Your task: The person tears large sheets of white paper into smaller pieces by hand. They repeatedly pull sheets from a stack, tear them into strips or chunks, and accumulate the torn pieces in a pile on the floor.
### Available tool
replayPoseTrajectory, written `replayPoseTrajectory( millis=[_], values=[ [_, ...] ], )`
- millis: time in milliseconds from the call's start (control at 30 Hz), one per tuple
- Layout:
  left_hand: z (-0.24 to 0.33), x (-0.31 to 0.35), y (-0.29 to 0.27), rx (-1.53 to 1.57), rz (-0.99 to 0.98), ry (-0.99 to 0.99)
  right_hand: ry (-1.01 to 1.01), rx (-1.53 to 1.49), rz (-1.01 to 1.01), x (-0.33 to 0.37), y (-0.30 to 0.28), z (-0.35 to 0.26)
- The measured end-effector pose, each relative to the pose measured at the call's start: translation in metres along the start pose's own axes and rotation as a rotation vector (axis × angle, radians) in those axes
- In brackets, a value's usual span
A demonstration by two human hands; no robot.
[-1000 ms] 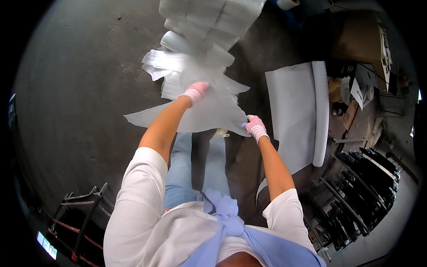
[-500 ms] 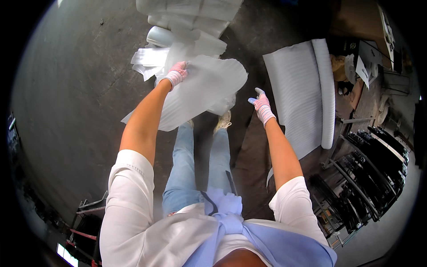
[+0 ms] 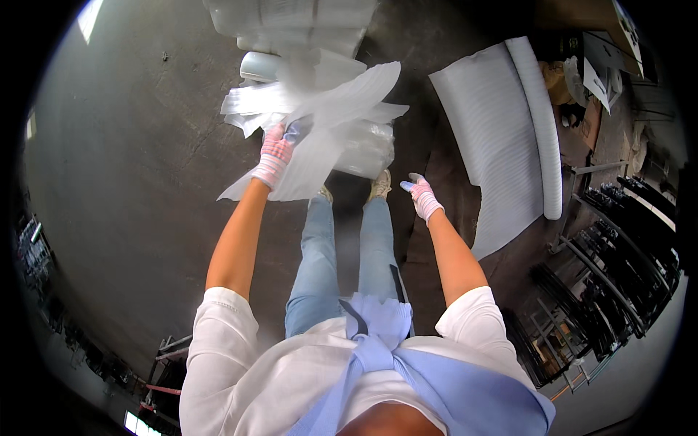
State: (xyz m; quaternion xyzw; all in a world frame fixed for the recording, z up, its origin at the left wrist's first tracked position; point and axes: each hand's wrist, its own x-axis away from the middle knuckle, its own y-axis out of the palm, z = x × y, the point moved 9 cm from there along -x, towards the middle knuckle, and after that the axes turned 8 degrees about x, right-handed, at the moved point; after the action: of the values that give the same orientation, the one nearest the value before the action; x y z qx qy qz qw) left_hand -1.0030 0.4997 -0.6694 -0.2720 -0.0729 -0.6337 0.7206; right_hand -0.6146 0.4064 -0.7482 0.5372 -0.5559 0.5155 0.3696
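My left hand [image 3: 274, 155], in a pink-and-white striped glove with bluish fingertips, is closed on a thin white foam sheet [image 3: 316, 149]. The sheet hangs twisted, one end spread up to the right and the other down to the left. Just behind it sits a bundle in clear plastic [image 3: 367, 150], partly covered, in front of my shoes. My right hand [image 3: 423, 199], gloved alike, hovers with fingers apart and nothing in them. Nearest to it, on the right, lies a partly unrolled length of white ribbed foam [image 3: 494, 131], its roll [image 3: 536, 131] along the far side.
Beyond the sheet, a white roll [image 3: 260, 67], folded white pieces [image 3: 251, 102] and large plastic-wrapped bundles [image 3: 305, 22] lie on the dark floor. Metal racks with black parts [image 3: 611, 254] stand at the right. Cardboard and bags [image 3: 571, 83] are at the far right; another rack [image 3: 171, 363] is lower left.
The foam sheet in my left hand has gone from spread broadly to twisted and narrower, uncovering more of the plastic bundle. My right hand has shifted slightly left and lower, still empty.
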Motion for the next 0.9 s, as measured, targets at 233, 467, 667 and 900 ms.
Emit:
replayPoseTrajectory(
  millis=[233,467,667,900],
  values=[
    [0.112,0.148,-0.122,0.904,-0.014,-0.141,-0.605,0.085,-0.47,0.099,0.111,-0.146],
    [0.143,0.245,-0.218,0.656,0.248,0.09,-1.047,0.097,-1.151,0.267,0.197,-0.252],
    [0.11,0.299,-0.28,0.129,0.632,0.16,-1.185,0.471,-1.169,0.412,0.215,-0.298],
    [0.412,0.288,-0.241,-1.057,0.487,0.7,-1.756,1.51,-0.39,0.513,0.245,-0.312]
  ],
)
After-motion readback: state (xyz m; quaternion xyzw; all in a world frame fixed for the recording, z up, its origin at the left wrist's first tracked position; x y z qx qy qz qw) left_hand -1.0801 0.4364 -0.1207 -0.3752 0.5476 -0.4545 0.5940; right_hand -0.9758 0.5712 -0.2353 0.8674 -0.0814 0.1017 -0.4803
